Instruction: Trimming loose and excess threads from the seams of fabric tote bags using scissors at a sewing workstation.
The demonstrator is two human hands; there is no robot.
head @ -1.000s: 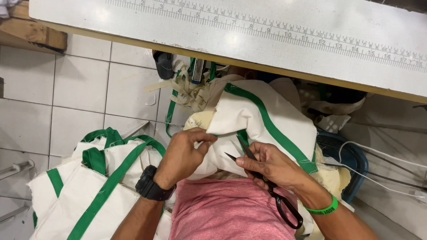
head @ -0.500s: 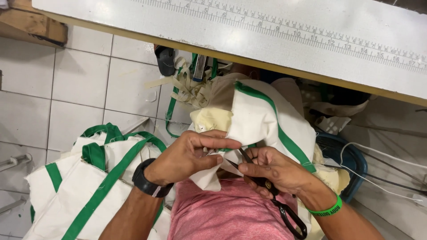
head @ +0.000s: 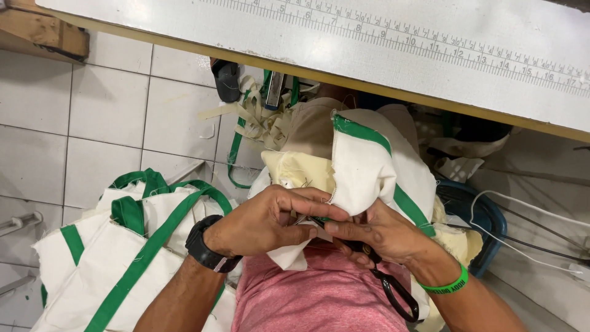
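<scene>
On my lap lies a cream cloth bag with green trim point(head: 369, 166). My left hand point(head: 264, 221), a black watch on its wrist, pinches a fold of that cloth near its seam. My right hand point(head: 381, 237), with a green wristband, holds black scissors point(head: 393, 289); the blades reach under the cloth edge between my two hands, and the handles stick out toward my body. Both hands touch each other at the fingertips.
A pile of similar cream bags with green straps point(head: 123, 246) sits on the tiled floor at the left. A white table edge with a printed ruler point(head: 399, 43) runs across the top. Scraps of tape point(head: 258, 117) lie under it. A blue bin point(head: 485, 215) stands at the right.
The bag has been turned and lifted so a white panel now stands up. My left hand has slid right to meet my right hand at the seam.
</scene>
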